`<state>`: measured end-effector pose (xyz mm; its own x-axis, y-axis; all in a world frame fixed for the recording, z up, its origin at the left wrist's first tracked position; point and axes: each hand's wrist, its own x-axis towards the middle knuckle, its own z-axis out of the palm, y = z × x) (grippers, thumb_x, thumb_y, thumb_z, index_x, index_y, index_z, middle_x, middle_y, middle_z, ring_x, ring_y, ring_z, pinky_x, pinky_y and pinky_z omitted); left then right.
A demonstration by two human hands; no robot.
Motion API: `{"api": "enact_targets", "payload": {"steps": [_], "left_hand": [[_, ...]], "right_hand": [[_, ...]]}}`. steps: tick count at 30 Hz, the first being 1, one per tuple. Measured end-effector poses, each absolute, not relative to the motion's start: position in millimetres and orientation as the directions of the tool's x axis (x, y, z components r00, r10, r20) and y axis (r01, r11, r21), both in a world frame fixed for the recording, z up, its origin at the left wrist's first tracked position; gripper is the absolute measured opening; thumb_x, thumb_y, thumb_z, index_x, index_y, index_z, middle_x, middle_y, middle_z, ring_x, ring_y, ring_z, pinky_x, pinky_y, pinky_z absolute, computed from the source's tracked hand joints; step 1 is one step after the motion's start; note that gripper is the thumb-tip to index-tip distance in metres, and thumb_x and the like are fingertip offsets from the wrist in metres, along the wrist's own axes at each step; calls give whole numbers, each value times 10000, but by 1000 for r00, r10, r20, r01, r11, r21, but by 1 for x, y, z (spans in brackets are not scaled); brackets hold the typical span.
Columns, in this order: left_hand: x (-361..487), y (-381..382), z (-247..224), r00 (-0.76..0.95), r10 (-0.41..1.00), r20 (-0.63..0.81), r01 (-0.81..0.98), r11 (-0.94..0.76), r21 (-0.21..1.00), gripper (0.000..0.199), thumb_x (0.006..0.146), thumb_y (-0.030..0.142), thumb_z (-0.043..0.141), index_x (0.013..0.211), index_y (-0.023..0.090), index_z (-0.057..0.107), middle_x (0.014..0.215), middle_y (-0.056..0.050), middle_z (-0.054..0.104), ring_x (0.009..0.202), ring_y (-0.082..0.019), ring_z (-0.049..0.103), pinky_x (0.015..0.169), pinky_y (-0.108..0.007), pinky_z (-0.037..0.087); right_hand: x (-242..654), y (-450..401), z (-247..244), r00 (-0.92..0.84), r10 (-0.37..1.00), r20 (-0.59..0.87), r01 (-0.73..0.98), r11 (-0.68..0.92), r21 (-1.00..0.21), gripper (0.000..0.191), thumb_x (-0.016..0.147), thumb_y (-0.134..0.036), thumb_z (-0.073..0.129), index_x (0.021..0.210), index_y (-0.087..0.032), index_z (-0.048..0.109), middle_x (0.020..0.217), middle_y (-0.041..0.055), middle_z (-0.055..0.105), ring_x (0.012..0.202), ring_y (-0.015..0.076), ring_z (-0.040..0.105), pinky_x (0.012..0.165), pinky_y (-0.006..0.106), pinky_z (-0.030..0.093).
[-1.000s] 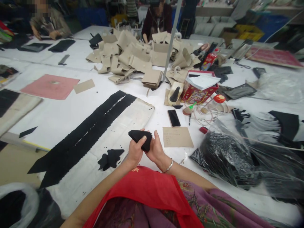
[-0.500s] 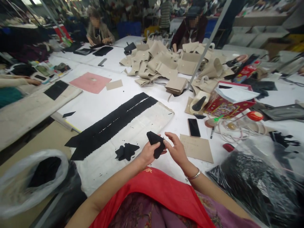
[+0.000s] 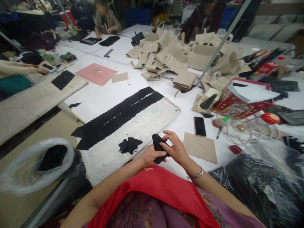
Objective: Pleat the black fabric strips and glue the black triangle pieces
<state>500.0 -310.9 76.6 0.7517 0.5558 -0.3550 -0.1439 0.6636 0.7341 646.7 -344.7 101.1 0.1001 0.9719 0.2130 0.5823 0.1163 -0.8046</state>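
Just above the table's near edge, my left hand (image 3: pixel 151 156) is closed around a small black cut piece (image 3: pixel 157 143), its thumb lying across the front. My right hand (image 3: pixel 175 146) is at the same piece, thumb and fingers pinching its right edge; whether it is one layer or a stack I cannot tell. To the left, a little heap of black scraps (image 3: pixel 130 145) lies on a whitish padded cloth (image 3: pixel 142 126). Farther up that cloth, long rows of overlapping black pieces with jagged edges (image 3: pixel 118 118) stretch diagonally.
A phone (image 3: pixel 199 126), a cardboard sheet (image 3: pixel 200 146) and a red box (image 3: pixel 242 98) stand to the right. Beige fabric pieces (image 3: pixel 175 57) are piled behind. A plastic-lined bin (image 3: pixel 68 155) is at left, a black plastic bag (image 3: pixel 256 183) at right. Co-workers sit across the table.
The black piece has turned more upright in my hands, and my right fingers have come over its right edge. The whole view has shifted slightly.
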Motion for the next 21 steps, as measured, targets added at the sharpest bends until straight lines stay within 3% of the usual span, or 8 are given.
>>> {"api": "enact_targets", "payload": {"steps": [4,10,12,15,18,21], "left_hand": [[501,-313,75,769,522,-369,-122,687,716,520,616,232,721,1088,161,515,873,-60,600,773,-208,621,578,-306,527],[505,-310,77,776,493,-393,-63,682,729,512,613,284,714,1065,139,524,818,-67,610,720,-206,631,530,-265,489],[506,-308,76,766,506,-396,-65,674,736,490,620,299,705,1046,130,529,782,-65,615,685,-198,628,500,-245,462],[506,-305,71,760,511,-402,-57,668,742,437,649,321,680,1011,120,540,714,-64,630,575,-153,593,450,-213,392],[504,-304,67,795,434,-423,13,686,727,391,677,343,652,971,104,558,659,-69,646,430,-90,489,404,-200,309],[502,-304,65,830,336,-445,109,685,720,324,648,315,676,858,84,586,637,-77,650,390,-72,439,392,-206,281]], "right_hand": [[647,-343,99,111,982,155,528,74,-846,72,777,-268,566,751,-201,567,1191,86,528,1077,218,513,910,407,410],[649,-341,98,145,982,119,460,39,-887,54,776,-256,560,757,-207,551,1137,69,563,1056,201,524,926,399,388],[650,-339,95,146,986,80,388,17,-922,89,767,-266,577,833,-211,557,1118,63,573,1041,193,537,933,394,392],[652,-336,89,191,982,-8,226,-52,-973,381,737,-322,626,1086,-224,507,1150,69,558,1033,185,553,911,372,426],[653,-334,89,47,981,-186,176,-191,-966,444,744,-423,611,1112,-194,512,1031,66,612,855,173,615,736,309,502],[653,-335,96,-215,905,-368,203,-327,-923,424,809,-506,498,1047,-159,548,780,28,641,526,113,578,491,232,465]]}}
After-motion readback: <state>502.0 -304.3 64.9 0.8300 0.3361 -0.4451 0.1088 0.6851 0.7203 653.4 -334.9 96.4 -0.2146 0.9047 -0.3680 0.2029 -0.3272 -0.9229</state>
